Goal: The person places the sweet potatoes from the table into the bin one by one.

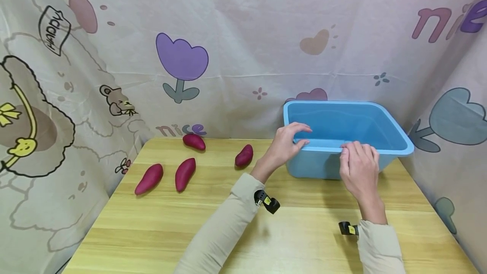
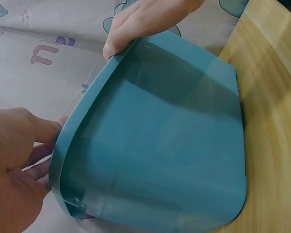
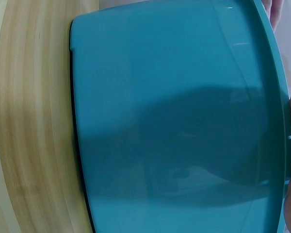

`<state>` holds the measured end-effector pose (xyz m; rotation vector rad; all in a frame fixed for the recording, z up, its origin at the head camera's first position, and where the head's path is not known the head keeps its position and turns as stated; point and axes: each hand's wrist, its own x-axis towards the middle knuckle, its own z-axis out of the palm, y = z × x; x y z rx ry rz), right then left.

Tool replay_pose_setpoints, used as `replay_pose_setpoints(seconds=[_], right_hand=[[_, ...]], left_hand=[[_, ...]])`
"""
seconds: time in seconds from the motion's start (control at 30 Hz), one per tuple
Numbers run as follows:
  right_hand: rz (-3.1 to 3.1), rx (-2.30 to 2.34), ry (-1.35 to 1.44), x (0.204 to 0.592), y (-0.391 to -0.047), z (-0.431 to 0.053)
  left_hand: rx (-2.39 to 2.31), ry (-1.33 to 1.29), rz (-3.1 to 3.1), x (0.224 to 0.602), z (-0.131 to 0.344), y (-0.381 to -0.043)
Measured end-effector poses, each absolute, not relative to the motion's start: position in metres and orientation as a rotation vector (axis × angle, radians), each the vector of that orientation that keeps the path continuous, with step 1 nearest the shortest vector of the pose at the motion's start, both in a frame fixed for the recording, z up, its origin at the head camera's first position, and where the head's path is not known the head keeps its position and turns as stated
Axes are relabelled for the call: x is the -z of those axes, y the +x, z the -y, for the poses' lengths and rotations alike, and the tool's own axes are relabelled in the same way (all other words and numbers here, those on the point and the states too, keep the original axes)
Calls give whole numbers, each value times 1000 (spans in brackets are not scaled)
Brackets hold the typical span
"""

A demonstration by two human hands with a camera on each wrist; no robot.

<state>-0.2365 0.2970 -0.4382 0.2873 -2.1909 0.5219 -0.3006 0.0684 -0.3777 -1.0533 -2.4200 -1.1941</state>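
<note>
A deep blue plastic bin (image 1: 319, 162) stands upright on the right of the wooden table, its top uncovered. My left hand (image 1: 283, 143) is at its front left corner, with curved fingers reaching over the rim and the thumb close to the front edge. Farther right along that same edge, my right hand (image 1: 360, 168) grips the rim with its fingers bent over it. The left wrist view shows the bin's outer wall (image 2: 160, 131) between the left hand (image 2: 19, 160) and the right hand (image 2: 150, 19). Part of the left fingers is hidden behind the rim.
Several purple sweet potatoes lie apart on the table's left half: one at the far left (image 1: 149, 179), one beside it (image 1: 185, 174), one behind (image 1: 194, 142) and one nearer the bin (image 1: 244, 156). A printed curtain (image 1: 243, 45) hangs behind the wooden table (image 1: 152, 231) and along its sides.
</note>
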Motion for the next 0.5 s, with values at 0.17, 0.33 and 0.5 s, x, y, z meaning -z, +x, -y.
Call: replay_pose_setpoints(seconds=[0.17, 0.33, 0.5], right_hand=[[2200, -517, 291, 438, -237, -296], [2198, -525, 285, 436, -237, -295], [2197, -523, 282, 436, -235, -295]], left_hand=[[1216, -1070, 2317, 381, -58, -295], [1278, -1044, 2234, 384, -44, -287], [1310, -991, 2210, 390, -30, -280]])
